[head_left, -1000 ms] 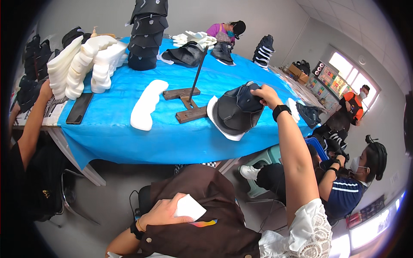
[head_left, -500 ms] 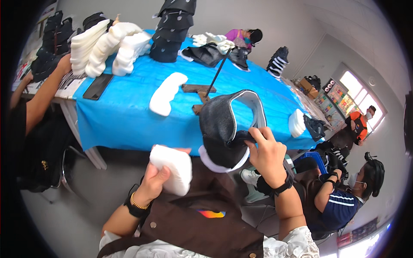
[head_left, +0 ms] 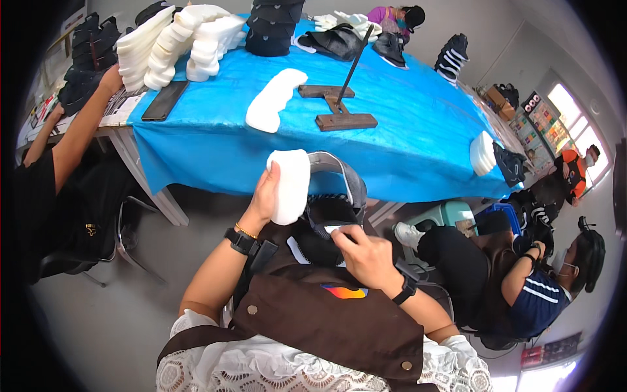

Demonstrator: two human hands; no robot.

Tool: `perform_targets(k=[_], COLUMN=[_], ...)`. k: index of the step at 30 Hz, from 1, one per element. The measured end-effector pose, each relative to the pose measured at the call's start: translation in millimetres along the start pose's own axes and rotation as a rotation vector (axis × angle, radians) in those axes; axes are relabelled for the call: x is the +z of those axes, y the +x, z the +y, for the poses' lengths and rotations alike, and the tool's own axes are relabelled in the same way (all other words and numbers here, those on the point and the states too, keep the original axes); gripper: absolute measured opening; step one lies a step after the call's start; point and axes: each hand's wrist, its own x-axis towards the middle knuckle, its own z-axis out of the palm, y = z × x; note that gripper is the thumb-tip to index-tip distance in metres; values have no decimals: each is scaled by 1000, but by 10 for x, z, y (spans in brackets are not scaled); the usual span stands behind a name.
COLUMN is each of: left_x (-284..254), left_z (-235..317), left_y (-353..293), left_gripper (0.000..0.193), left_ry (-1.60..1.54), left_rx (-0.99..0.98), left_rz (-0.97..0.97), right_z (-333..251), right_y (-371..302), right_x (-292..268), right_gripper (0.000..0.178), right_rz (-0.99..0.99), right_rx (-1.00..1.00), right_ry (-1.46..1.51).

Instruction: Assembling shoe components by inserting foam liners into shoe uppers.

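Observation:
My left hand [head_left: 265, 196] is closed on a thick white foam pad [head_left: 291, 189], held upright above my lap. Behind and below the pad is a black leather-like piece [head_left: 318, 253] with a grey lining and a white lower edge, curved round an opening. My right hand [head_left: 369, 256] pinches at this piece's near edge, where a small white bit shows by the fingertips. The pad hides part of the black piece. On the blue-covered table [head_left: 215, 157] ahead lies another white pad [head_left: 273, 101] with a wavy edge.
A wooden stand [head_left: 346, 121] with an upright rod is on the table. Stacked white pads [head_left: 175, 49], a dark phone-like slab [head_left: 165, 101] and stacked black pieces [head_left: 271, 32] stand farther left. A co-worker [head_left: 529, 287] sits at right; another person's arm [head_left: 85, 127] reaches in at left.
The black piece has come down and toward me off the table's edge, its opening turned. My left hand has raised the foam pad beside it. The view has shifted downward.

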Motion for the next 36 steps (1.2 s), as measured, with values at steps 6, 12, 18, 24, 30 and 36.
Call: perform_targets(k=[6, 12, 18, 24, 30, 36], left_x=[-224, 65, 302, 393, 663, 823], left_z=[-354, 46, 845, 965, 909, 859], left_y=[-87, 36, 411, 34, -9, -27], left_gripper=[62, 66, 66, 71, 68, 65], left_ry=[-79, -283, -96, 37, -222, -197], left_rx=[14, 157, 273, 88, 95, 32], left_rz=[61, -24, -250, -428, -613, -624], right_z=[-34, 14, -318, 302, 708, 721], right_y=[-470, -62, 396, 520, 470, 487], right_x=[381, -5, -424, -1206, -1234, -1002], right_gripper=[33, 37, 62, 49, 125, 140], right_rz=[-61, -256, -533, -571, -319, -325], right_rx=[-97, -147, -165, -592, -109, -203], right_ry=[92, 376, 687, 1326, 595, 467])
